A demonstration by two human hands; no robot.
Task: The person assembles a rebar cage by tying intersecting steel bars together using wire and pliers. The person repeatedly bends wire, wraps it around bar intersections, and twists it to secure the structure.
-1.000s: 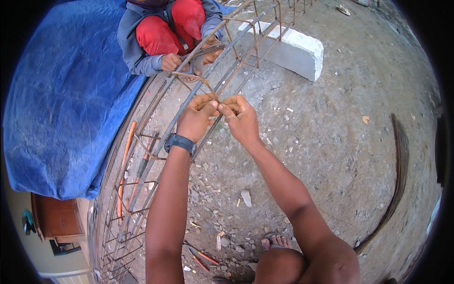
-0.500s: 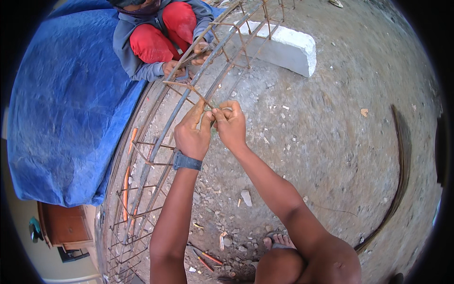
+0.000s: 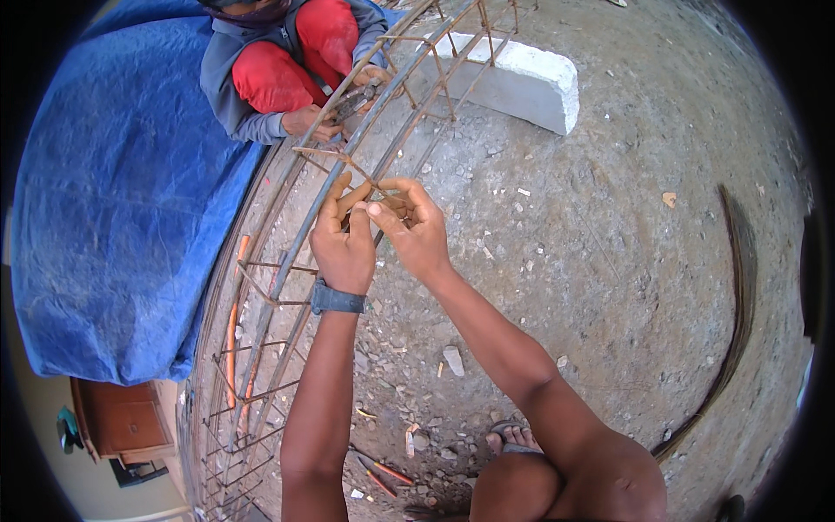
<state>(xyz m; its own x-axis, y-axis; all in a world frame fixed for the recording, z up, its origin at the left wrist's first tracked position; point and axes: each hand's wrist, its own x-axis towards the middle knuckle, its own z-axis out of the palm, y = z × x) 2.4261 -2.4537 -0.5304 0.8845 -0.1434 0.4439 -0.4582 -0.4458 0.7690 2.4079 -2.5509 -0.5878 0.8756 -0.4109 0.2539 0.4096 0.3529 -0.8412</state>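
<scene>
Held left hand (image 3: 342, 248) and right hand (image 3: 413, 235) close together at the cage (image 3: 380, 108), with fingertips bent in and meeting by a stirrup (image 3: 348, 160); could not tell whether closed on anything. Found the cage slanting along the left, past a co-worker (image 3: 270, 83) and across one end of a block (image 3: 513, 91). Probably called for steadying with the left, working the right in small movements, and keeping skin clear of sharp edges. Counted one cage, one block, one co-worker, one tarp (image 3: 130, 200), one pliers (image 3: 391, 472), one wire bundle (image 3: 744, 287); left stirrups uncounted, too small low down.
</scene>
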